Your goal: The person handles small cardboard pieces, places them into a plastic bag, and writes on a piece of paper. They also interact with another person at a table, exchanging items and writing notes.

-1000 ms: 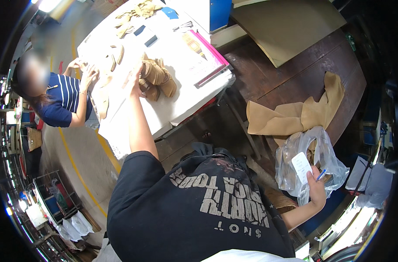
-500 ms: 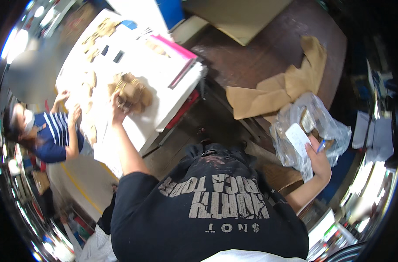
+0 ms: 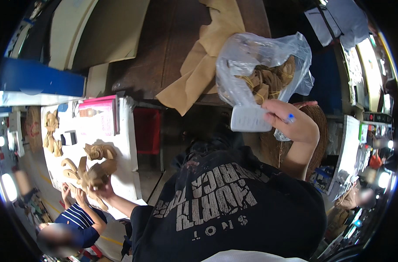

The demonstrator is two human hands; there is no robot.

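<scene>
On the white tabletop (image 3: 127, 163) at lower left, my left hand (image 3: 103, 190) is up against the lower of the tan, leather-like bundles (image 3: 98, 172), its fingers partly hidden; I can't tell whether they grip or merely touch. And here's the change: my view has swung right within the last half second, dropping that tabletop down and left and bringing up the clear, crumpled plastic bag (image 3: 234, 61), whose mouth now shows me brown folded pieces with yellow ties (image 3: 273, 78). The bundles look more spread out, too, with one curled tan bundle (image 3: 100, 152) sitting just above the rest. For the work, I judge, only the left hand is available for the bundles, because my right hand (image 3: 297, 124) is still busy: it pinches a white paper slip (image 3: 249, 119) and carries a blue-tipped pen (image 3: 290, 118), right in front of the bag. So the loose bundles lie at and beyond my left fingertips, well apart from the right; the bagged pieces are just beyond the right.
</scene>
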